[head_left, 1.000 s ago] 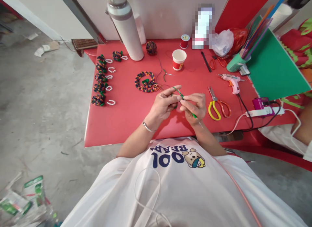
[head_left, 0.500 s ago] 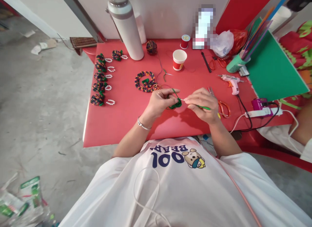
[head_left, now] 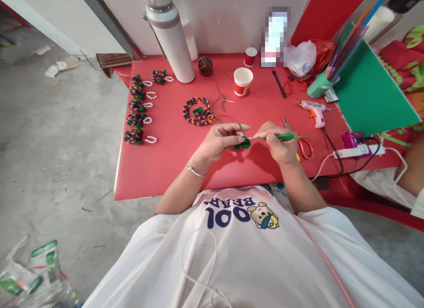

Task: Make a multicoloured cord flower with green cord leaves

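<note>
My left hand (head_left: 222, 139) pinches a small piece of green crochet work (head_left: 244, 143), with a strand of green yarn (head_left: 241, 129) looped up over the index finger. In my right hand (head_left: 277, 142) is a crochet hook (head_left: 281, 137) with a green handle; its thin metal tip reaches the crochet piece. Beyond my left hand lies a curled multicoloured crocheted strip (head_left: 196, 110) with a green bit at its centre. Several crocheted flowers (head_left: 133, 136) with small white bead loops (head_left: 150, 139) line the left side of the table.
On the red table (head_left: 165, 167) stand a white bottle (head_left: 175, 47), a paper cup (head_left: 243, 81), a yarn ball (head_left: 205, 65) and a thread spool (head_left: 251, 56). To the right lie orange-handled scissors (head_left: 305, 148), a pink glue gun (head_left: 316, 114) and a power strip (head_left: 357, 153).
The crochet hook has swung in my right hand, its handle now showing across the top of the fingers. The green crochet piece has shifted slightly to the right.
</note>
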Demonstrator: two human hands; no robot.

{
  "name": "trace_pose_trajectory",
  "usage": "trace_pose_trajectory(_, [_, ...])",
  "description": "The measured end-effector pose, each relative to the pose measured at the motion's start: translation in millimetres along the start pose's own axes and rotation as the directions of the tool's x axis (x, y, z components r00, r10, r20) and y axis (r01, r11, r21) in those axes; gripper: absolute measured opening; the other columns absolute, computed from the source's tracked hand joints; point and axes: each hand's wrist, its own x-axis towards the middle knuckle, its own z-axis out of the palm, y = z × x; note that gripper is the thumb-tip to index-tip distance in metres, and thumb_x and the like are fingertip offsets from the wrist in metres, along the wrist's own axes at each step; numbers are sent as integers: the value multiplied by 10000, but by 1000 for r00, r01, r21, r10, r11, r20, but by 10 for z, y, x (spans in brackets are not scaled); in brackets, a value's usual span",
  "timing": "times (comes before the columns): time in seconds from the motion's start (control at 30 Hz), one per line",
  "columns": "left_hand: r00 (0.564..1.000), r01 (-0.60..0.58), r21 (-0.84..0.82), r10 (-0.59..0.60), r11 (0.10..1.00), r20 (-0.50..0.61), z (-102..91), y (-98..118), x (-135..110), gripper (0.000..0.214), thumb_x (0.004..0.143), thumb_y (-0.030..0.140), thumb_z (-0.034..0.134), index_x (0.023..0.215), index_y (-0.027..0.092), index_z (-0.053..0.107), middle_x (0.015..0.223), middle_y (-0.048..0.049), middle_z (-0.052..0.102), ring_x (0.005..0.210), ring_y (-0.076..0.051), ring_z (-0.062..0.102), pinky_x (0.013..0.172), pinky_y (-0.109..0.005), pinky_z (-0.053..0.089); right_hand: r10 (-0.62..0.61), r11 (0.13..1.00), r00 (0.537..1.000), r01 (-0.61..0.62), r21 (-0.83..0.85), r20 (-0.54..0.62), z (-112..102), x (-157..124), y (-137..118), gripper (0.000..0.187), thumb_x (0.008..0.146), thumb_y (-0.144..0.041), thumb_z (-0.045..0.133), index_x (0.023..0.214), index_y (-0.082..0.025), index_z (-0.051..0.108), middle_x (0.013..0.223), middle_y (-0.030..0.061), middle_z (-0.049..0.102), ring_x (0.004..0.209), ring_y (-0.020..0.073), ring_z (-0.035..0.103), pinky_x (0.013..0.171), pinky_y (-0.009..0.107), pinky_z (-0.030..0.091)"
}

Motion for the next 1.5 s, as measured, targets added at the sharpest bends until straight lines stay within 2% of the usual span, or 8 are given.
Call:
trace_pose_trajectory(0.1, [1000,12,-62,-10,998,23,-3,-54,22,486,616,252,982,1076,188,839,906,-56,804,693,-150,731,551,-233,573,30,1000,999,-30,-7,-21,13,-23,28,291,1003,-563,676,939,-323,828,847,12,790,845,238,751,803,448,615])
trace_pose_trajectory(0.43, [997,21,-91,-14,996,76,-14,-95,43,573,591,254,1022,1128,173,837,728,-15,752,634,-132,703,606,-238,546,7,998,997,-2,69,-74,107,-134,154,307,977,-598,704,952,-309,803,858,20,794,837,242,766,783,438,619])
trace_pose_trajectory(0.73, [980,125,-41,-117,991,164,-76,-55,38,618,614,208,985,1209,164,822,745,-30,751,612,-126,677,554,-227,477,-35,998,992,40,-38,120,-115,-52,45,303,930,-619,756,880,-326,821,911,27,831,844,242,757,844,492,593])
trace_pose_trajectory(0.87, [963,165,-8,-159,986,215,-93,-32,42,641,603,207,967,1224,142,818,748,-41,734,620,-141,684,548,-238,473,-82,996,974,87,-14,209,-201,-1,9,263,929,-594,772,914,-337,828,935,19,845,827,233,760,880,508,573])
trace_pose_trajectory(1.1, [938,175,55,-183,983,295,-82,4,64,552,576,246,972,1111,166,863,675,-29,684,551,-108,605,466,-199,370,-19,1000,953,12,24,301,-255,72,-61,345,901,-652,773,843,-316,825,884,36,839,819,236,745,855,504,566])
trace_pose_trajectory(1.33, [910,219,50,-222,975,350,-56,19,78,482,577,230,972,1043,155,875,671,-40,714,530,-105,603,416,-181,309,72,978,961,-121,170,269,-288,73,-26,342,906,-624,786,807,-297,814,781,27,814,729,225,743,857,502,585])
trace_pose_trajectory(1.43, [945,152,51,-161,987,283,-29,-29,98,535,606,257,976,1111,129,857,704,-53,742,552,-114,636,432,-187,341,126,948,974,-174,265,189,-183,8,57,376,877,-659,800,782,-295,803,796,25,813,753,217,749,851,469,601])
trace_pose_trajectory(1.5, [983,60,46,-67,997,173,17,-79,118,593,616,271,983,1174,133,838,718,-43,752,571,-118,660,462,-185,394,213,917,977,-212,338,34,-11,-78,129,430,822,-708,823,750,-287,769,787,11,801,753,202,747,822,427,618])
